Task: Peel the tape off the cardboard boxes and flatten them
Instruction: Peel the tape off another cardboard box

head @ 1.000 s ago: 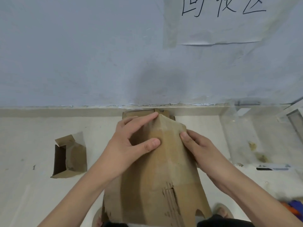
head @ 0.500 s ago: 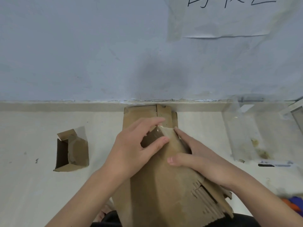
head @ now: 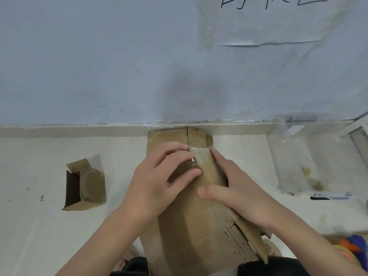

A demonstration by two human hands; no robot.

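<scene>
Both hands, left hand [head: 159, 182] and right hand [head: 237, 188], hold a cardboard box [head: 191, 226], fingers curled at its taped top edge.

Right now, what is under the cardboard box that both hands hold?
Flattened cardboard lies on the floor under the box, reaching the wall. The box and both hands, left and right, cover the rest.

Clear plastic bin [head: 294, 156], taped wall paper [head: 268, 20]
</scene>
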